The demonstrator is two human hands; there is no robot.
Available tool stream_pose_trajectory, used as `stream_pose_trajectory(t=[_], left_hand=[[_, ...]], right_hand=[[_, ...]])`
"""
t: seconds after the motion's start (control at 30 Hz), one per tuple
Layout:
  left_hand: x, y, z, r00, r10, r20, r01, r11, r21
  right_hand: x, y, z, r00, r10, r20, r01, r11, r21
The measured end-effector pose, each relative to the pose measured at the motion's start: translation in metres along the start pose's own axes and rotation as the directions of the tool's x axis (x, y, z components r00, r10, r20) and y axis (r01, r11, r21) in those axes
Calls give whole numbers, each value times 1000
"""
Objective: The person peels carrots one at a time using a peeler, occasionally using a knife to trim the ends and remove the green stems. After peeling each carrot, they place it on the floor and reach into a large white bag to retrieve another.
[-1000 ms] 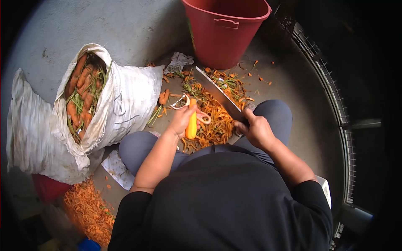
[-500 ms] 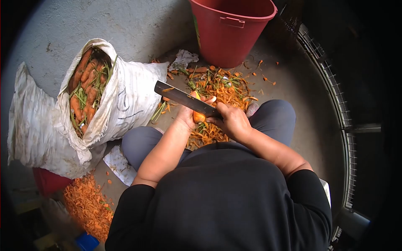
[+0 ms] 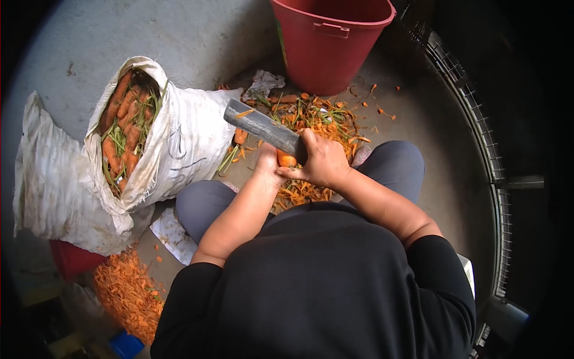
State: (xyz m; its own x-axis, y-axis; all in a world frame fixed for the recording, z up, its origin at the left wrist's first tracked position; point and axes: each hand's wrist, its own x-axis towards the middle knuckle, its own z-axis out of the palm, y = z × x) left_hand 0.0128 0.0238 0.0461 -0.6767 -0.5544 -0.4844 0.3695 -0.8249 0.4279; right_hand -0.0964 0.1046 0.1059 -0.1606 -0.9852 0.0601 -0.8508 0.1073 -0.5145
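My right hand [image 3: 323, 160] is wrapped round the handle end of a wide-bladed knife [image 3: 263, 127], whose blade points up and to the left. An orange scrap sticks to the blade near its far end. My left hand [image 3: 269, 163] holds a carrot [image 3: 287, 160] just under the blade, and its fingers are mostly hidden behind the knife. The hands meet at the carrot's near end. Below them, orange peelings [image 3: 308, 190] and green stems lie on the floor between my legs.
An open white sack [image 3: 194, 128] of carrots lies at the left. A red bucket [image 3: 332, 54] stands beyond the peelings. Another orange heap [image 3: 125, 293] is at the lower left, and a metal mesh frame [image 3: 478, 131] runs along the right.
The right hand and knife have shifted along the carrot, with the blade now tilted to show its flat face. Less of the carrot and of the left fingers shows.
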Motion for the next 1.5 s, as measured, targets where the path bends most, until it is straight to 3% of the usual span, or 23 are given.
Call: stream_pose_trajectory(t=[0.03, 0.13, 0.17, 0.2, 0.27, 0.3, 0.37, 0.4, 0.47, 0.5, 0.6, 0.63, 0.77, 0.8, 0.87, 0.93, 1.07, 1.17, 1.3, 1.43, 1.47, 1.5], left_hand=[[5, -2, -8, 1000, -14, 10, 14, 1000, -19], [-1, -3, -17, 999, -35, 4, 35, 991, -128], [-3, -2, -31, 999, -36, 14, 36, 999, -27], [-8, 1, -38, 999, -36, 24, 34, 997, 72], [-19, 15, -33, 977, -97, 189, 43, 961, 272], [-24, 20, -27, 955, -135, 264, 30, 930, 366], [-30, 25, -13, 942, -221, 251, 30, 804, 593], [-31, 25, -9, 937, -261, 233, 28, 719, 694], [-30, 21, -8, 961, -170, 217, -50, 665, 745], [-30, 20, -9, 964, -154, 215, -68, 642, 764], [-32, 17, -3, 967, -110, 230, -126, 579, 806], [-34, 15, 1, 973, -76, 218, -141, 549, 824], [-31, 9, 1, 979, 78, 190, -205, 399, 894], [-26, 5, -4, 934, 212, 289, -340, 272, 900], [-16, -5, -13, 759, 417, 501, -539, -30, 842], [-18, -10, -7, 705, 464, 536, -506, -200, 839], [-11, -18, -16, 613, 451, 649, -414, -516, 750], [-7, -24, -19, 676, 431, 598, -326, -553, 767], [1, -30, -33, 673, 363, 645, -302, -661, 687], [19, -26, -43, 802, 400, 444, -234, -473, 849], [31, -10, -35, 948, 278, 155, -16, -444, 896], [54, 8, -45, 965, 243, 98, -18, -311, 950]], right_hand=[[3, 4, -2, 998, 6, 64, -5, 1000, -19], [9, 32, 5, 998, 58, -6, -47, 866, 498], [11, 41, 0, 993, 102, 52, -112, 789, 604], [10, 46, -4, 957, 135, 255, -288, 509, 811], [4, 61, -4, 900, 33, 434, -431, 204, 879], [3, 61, -4, 881, 39, 471, -469, 187, 863], [-3, 57, -2, 837, 43, 545, -545, 150, 825], [-4, 61, 6, 871, 33, 491, -488, 180, 854], [-6, 73, 24, 929, 9, 369, -361, 238, 902], [-6, 69, 23, 958, 40, 283, -278, 358, 891], [-6, 67, 18, 955, 118, 271, -291, 536, 793], [-5, 70, 23, 968, 113, 226, -250, 563, 788], [-5, 73, 21, 937, 132, 324, -345, 507, 790], [-5, 76, 27, 932, 135, 335, -358, 475, 804], [-5, 77, 31, 917, 153, 369, -400, 393, 828], [-4, 76, 32, 892, 178, 415, -451, 290, 844], [-6, 83, 40, 839, 253, 482, -540, 269, 798], [-5, 92, 46, 796, 282, 535, -602, 281, 748], [-5, 103, 56, 756, 292, 586, -654, 302, 694], [-4, 113, 68, 615, 260, 745, -787, 145, 599], [-4, 119, 73, 579, 260, 773, -814, 120, 569], [-4, 125, 85, 581, 319, 749, -805, 87, 587]])
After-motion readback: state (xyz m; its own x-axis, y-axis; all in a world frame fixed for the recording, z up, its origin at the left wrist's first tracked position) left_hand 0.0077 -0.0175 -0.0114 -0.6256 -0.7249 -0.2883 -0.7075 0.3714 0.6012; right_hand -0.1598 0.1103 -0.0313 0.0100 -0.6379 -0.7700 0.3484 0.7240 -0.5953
